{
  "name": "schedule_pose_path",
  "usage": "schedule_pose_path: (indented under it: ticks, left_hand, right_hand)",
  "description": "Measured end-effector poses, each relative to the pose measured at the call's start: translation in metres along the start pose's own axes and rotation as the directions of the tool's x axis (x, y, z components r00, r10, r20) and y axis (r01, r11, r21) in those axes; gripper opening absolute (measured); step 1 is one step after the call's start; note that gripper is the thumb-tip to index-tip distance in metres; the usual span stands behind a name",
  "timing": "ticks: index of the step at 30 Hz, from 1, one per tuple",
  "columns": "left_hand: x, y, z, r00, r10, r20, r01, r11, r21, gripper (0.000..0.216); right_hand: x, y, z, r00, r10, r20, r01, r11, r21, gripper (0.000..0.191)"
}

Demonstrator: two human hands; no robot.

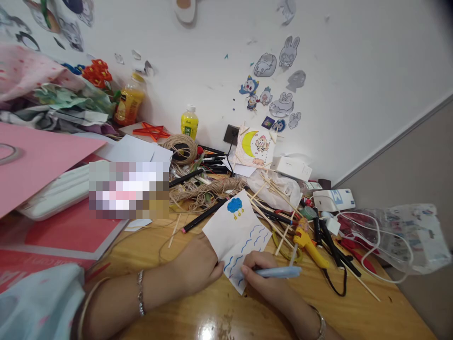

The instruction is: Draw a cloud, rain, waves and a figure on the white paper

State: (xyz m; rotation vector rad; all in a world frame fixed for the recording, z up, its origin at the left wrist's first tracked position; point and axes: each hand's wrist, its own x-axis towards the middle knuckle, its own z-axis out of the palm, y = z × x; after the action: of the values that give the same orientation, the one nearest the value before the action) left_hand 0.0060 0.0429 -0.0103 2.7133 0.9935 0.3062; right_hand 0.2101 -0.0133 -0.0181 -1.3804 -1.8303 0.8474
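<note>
A small white paper (236,232) lies on the wooden table (198,311), with a blue cloud drawn near its top and blue wavy lines lower down. My left hand (196,265) rests on the paper's left edge, fingers curled and pressing it down. My right hand (264,277) is closed around a light blue pen (279,272), its tip on the paper's lower corner beside the wavy lines. Both wrists wear bracelets.
A yellow glue gun (308,244), wooden sticks (272,208), black markers (203,216) and twine (208,189) crowd the table behind the paper. Pink sheets (42,160) lie at left, a clear plastic bag (406,236) at right. Two bottles (189,122) stand by the stickered wall.
</note>
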Motion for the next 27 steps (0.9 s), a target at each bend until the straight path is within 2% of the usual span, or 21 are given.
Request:
schedule_pose_path:
  ticks: [3, 10, 16, 27]
  left_hand:
    - [0.0, 0.0, 0.0, 1.0, -0.012, 0.018, 0.011, 1.0, 0.019, 0.028]
    - [0.0, 0.001, 0.0, 0.999, -0.008, 0.039, 0.007, 1.0, 0.024, 0.03]
    - [-0.001, 0.001, -0.002, 0.999, -0.013, 0.04, 0.012, 0.999, 0.039, 0.032]
    - [-0.001, 0.001, -0.001, 1.0, 0.019, -0.017, -0.019, 0.999, 0.035, 0.031]
  right_hand:
    - [0.0, 0.004, 0.002, 1.0, -0.011, -0.021, 0.008, 0.992, -0.125, 0.031]
    - [0.003, 0.001, 0.002, 1.0, -0.007, 0.02, 0.011, 0.975, -0.224, 0.031]
    - [0.003, -0.003, 0.003, 1.0, 0.019, 0.025, -0.012, 0.966, -0.26, 0.03]
    - [0.004, -0.006, 0.003, 0.998, -0.04, 0.053, 0.053, 0.964, -0.259, 0.032]
